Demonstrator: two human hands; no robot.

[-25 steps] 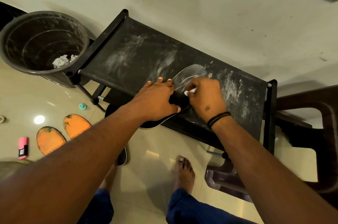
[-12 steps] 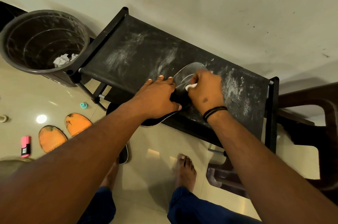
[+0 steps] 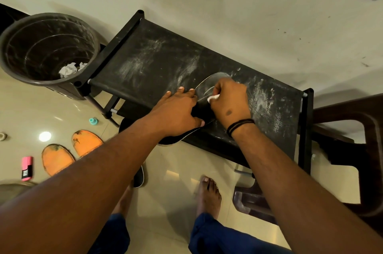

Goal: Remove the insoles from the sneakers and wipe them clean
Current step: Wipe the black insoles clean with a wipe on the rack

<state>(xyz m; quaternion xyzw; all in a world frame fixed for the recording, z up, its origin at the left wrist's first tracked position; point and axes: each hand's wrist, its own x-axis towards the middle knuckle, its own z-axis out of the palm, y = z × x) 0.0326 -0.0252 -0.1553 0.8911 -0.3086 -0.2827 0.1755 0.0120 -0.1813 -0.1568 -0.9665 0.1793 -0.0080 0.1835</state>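
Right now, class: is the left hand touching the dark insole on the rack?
Touching. The head view shows the left hand pressed flat on the insole, no gap.

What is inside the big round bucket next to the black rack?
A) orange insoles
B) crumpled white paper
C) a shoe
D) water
B: crumpled white paper lies at the bottom of the bucket, while the two orange insoles lie on the floor.
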